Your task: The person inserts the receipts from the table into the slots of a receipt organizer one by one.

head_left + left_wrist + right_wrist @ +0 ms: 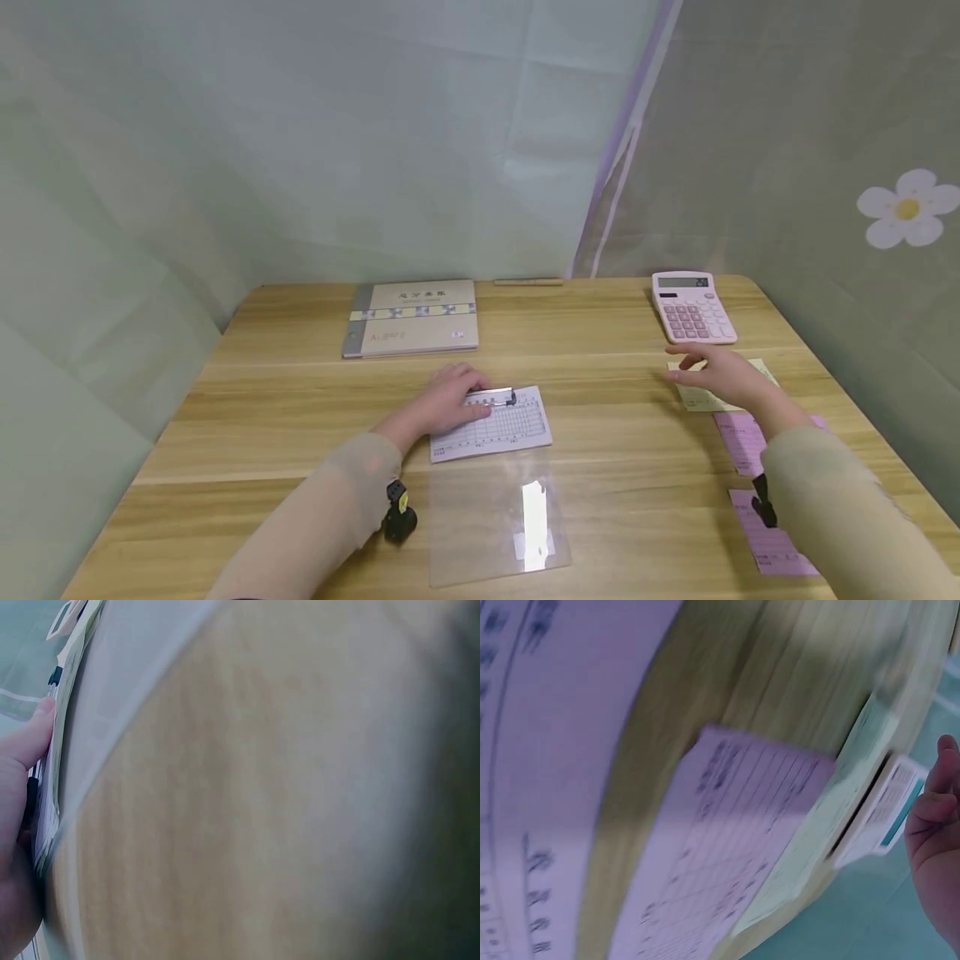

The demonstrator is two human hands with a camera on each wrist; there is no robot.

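Note:
A clear clipboard (pixel 480 521) lies on the wooden table, its metal clip (pixel 501 396) over a pad of white printed forms (pixel 502 433). My left hand (pixel 448 398) grips the clip, thumb on the near side and fingers on the far side. In the left wrist view the thumb (pixel 39 731) lies against the stacked sheets. My right hand (pixel 726 377) hovers empty above a pale yellow-green slip (pixel 707 402), fingers loosely extended. Two pink-purple slips, a farther one (pixel 738 440) and a nearer one (pixel 772 533), lie below it, partly covered by the right arm.
A pink calculator (pixel 693 308) sits at the back right, just beyond the right hand. At the back left lies a beige account book (pixel 416 333) with a grey spine. A thin brown stick-like item (pixel 528 282) lies along the rear edge. Fabric curtains (pixel 375 142) enclose the table.

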